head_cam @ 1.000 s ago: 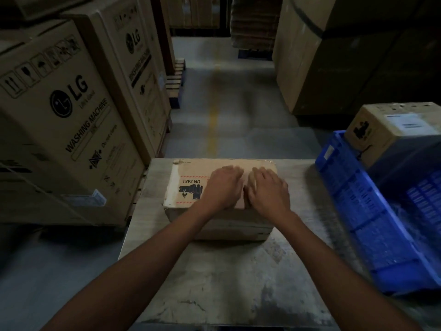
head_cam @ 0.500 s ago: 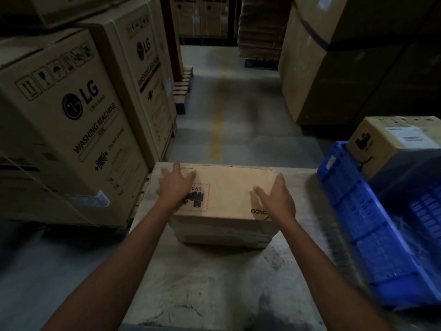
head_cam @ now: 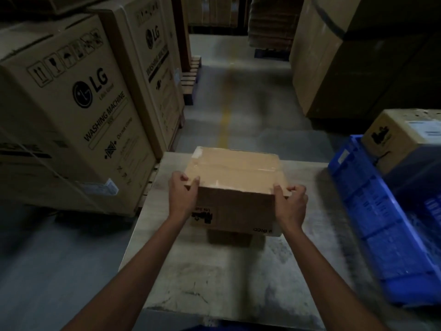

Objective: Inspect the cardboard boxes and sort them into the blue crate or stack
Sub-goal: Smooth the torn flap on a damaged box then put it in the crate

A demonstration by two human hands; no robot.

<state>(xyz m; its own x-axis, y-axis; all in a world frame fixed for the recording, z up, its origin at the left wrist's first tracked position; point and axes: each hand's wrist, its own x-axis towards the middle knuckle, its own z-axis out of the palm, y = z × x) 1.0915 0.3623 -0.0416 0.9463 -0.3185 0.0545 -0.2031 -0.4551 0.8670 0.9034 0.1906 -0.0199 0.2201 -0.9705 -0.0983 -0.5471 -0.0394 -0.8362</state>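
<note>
Cardboard box (head_cam: 233, 177) is tilted over the middle of the table (head_cam: 214, 283), its printed side toward the person. The left hand (head_cam: 182, 197) clamps its corner at 9 o'clock and the right hand (head_cam: 290, 204) the corner at 3 o'clock, fingers curled on the top edge. The blue crate (head_cam: 381, 235) at 3 o'clock holds another box (head_cam: 401, 139).

Dim overall, corners nearly black. Light from above brightens the top of the cardboard box (head_cam: 232, 168); its shadow darkens the table (head_cam: 214, 283) beneath. The blue crate (head_cam: 381, 223) smears with motion blur, and edges bow outward
</note>
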